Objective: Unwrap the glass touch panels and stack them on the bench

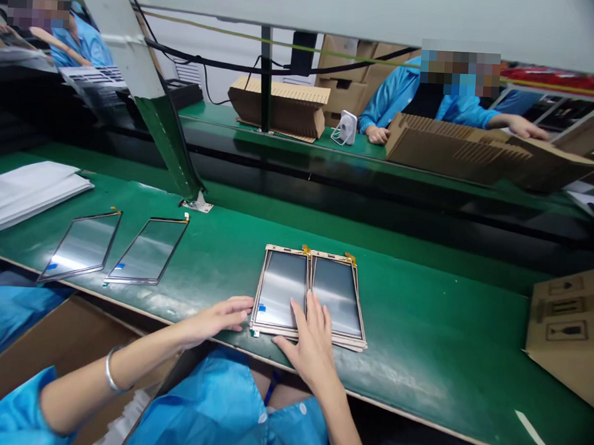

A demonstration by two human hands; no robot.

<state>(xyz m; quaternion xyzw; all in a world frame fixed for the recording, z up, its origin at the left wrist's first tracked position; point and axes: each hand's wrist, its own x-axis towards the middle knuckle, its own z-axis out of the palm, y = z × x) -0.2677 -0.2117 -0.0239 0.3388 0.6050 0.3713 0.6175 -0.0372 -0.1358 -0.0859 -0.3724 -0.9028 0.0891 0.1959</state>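
Two small stacks of touch screen panels lie side by side on the green bench: the left stack (283, 278) and the right stack (337, 297). Each has a dark frame, shiny glass and an orange flex tail at its top edge. My left hand (225, 316) has its fingers stretched out, with the tips at the left stack's lower left edge. Over the lower part of both stacks, my right hand (310, 343) is spread, its fingers near the seam between them. Whether it presses on the glass, I cannot tell. Neither hand grips anything.
Further left lie two touch panels, one (149, 251) beside another (82, 246), and a pile of white sheets (27, 192). A cardboard box (567, 330) stands at the right. A green post (174, 143) rises behind. Across the bench, a person (398, 95) handles a slotted carton (455, 151).
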